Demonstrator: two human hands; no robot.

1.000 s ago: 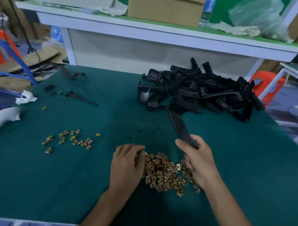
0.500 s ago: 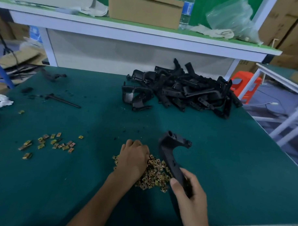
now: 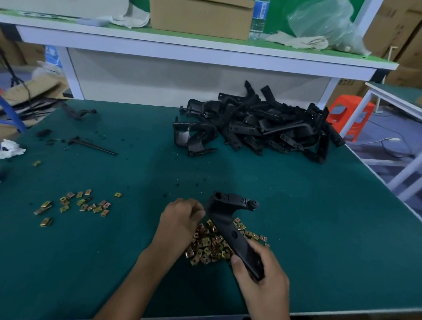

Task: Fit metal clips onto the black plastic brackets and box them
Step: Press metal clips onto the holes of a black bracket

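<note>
A factory assembly workshop: green-matted workbench, heaped black plastic brackets, loose metal clips, stacked cardboard cartons.

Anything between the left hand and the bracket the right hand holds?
Nothing visible. The left hand sits right beside the upper end of the bracket; the right hand grips its lower end above the clip pile.

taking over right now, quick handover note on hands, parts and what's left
Right hand grips the lower end of one black bracket, held over the near clip pile.
Left hand is curled at the bracket's head; whether it pinches a clip is hidden.
More clips lie scattered to the left; bracket pile at the back of the table.
Done: nothing seen boxed, no clip seen on the held bracket. Left: clip it, then the pile, then box.
</note>
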